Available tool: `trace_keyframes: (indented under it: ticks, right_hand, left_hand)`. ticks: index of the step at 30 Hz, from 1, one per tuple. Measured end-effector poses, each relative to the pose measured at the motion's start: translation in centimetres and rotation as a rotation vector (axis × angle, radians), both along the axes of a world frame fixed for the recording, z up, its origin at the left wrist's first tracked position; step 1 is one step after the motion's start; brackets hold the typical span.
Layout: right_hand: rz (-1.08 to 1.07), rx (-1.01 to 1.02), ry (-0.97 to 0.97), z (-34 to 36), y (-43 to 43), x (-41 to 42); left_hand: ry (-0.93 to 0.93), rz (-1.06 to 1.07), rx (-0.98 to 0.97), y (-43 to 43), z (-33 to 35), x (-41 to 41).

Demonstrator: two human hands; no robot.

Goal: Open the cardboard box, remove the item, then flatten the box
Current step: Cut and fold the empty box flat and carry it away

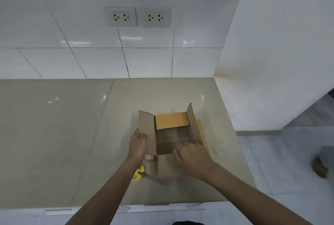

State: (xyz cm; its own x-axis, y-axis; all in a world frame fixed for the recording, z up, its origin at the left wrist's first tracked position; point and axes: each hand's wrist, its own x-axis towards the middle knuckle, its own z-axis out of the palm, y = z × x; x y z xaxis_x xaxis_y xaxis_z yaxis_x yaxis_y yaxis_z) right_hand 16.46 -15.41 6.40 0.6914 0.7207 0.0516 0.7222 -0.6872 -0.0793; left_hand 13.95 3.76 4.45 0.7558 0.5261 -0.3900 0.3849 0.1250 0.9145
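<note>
So the brown cardboard box (pixel 171 134) is sitting on the glossy beige tiled bench (pixel 54 134), toward its right end and a bit back from the near edge, and it's already open. All four top flaps are folded out: one standing up on the left, one on the right, the far one showing its yellow-orange outer face, and the near one lying down toward the person.

Looking down into it, I only see the bare cardboard bottom, so I'd guess the item is already out. There's a small pale wooden-looking block (pixel 149 157) on the bench just beside the box's near-left corner, mostly tucked behind the left wrist. Could be the item, can't say for sure. Yellow-handled scissors (pixel 144 176) lie just in front of the box, blades pointing right.

Left hand (pixel 138 143) is clamped on the near edge of the left flap, fingers curled round it. Right hand (pixel 191 154) rests on the near-right corner of the opening; it's blurry, fingers bent over the rim, and I honestly can't tell if it's gripping or just pressing.

Opening's done, removing is probably done, and flattening is all that's left, since the box is still a full upright tube.

Orientation: mouth points straight up. The long axis of the opening runs away from the person toward the white tiled wall (pixel 144 58), tipped slightly clockwise.
</note>
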Motion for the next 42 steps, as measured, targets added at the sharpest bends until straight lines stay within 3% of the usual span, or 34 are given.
trace_keyframes:
  ticks: [5, 11, 17, 20, 23, 25, 28, 30, 37, 39, 42]
  right_hand:
    - [-0.003, -0.081, 0.152, 0.7, 3.2, 5.4]
    - [-0.100, 0.116, 0.020, 0.6, 3.6, 10.2]
    - [-0.203, -0.112, 0.116, -1.5, 2.3, 12.5]
    - [-0.215, 0.015, 0.143, -1.3, 2.1, 13.1]
    - [-0.402, 0.102, 0.099, -0.6, 1.1, 14.2]
    - [-0.521, 0.075, 0.272, 0.2, -0.3, 15.1]
    - [-0.532, 0.206, 0.694, 2.0, -1.9, 15.5]
    - [-0.497, 0.314, 0.761, 3.5, -2.5, 15.4]
    - [-0.379, 1.005, 0.551, 9.3, -4.7, 14.6]
    - [-0.351, 1.087, 0.524, 8.1, -5.5, 13.2]
    - [-0.442, 1.146, 0.620, 3.1, -6.6, 9.7]
  left_hand:
    - [0.010, -0.041, 0.067, 0.0, 0.3, 0.3]
    - [-0.001, -0.047, 0.090, 0.3, 0.1, 0.3]
    - [0.012, -0.068, 0.103, 0.2, 0.4, 0.4]
    - [0.022, -0.075, 0.090, 0.3, 0.4, 0.2]
    - [0.049, -0.110, 0.018, 1.0, 0.2, 0.0]
    - [0.070, -0.167, -0.090, 1.6, 0.4, -0.3]
    - [0.034, -0.266, -0.105, 2.0, 1.2, -0.3]
    - [-0.056, -0.329, 0.012, 1.9, 2.6, 0.1]
    - [-0.302, -0.563, 0.791, 3.7, 7.8, 1.8]
    - [-0.306, -0.634, 1.032, 3.7, 7.8, 1.6]
    - [-0.332, -0.764, 1.105, 3.2, 6.3, 0.3]
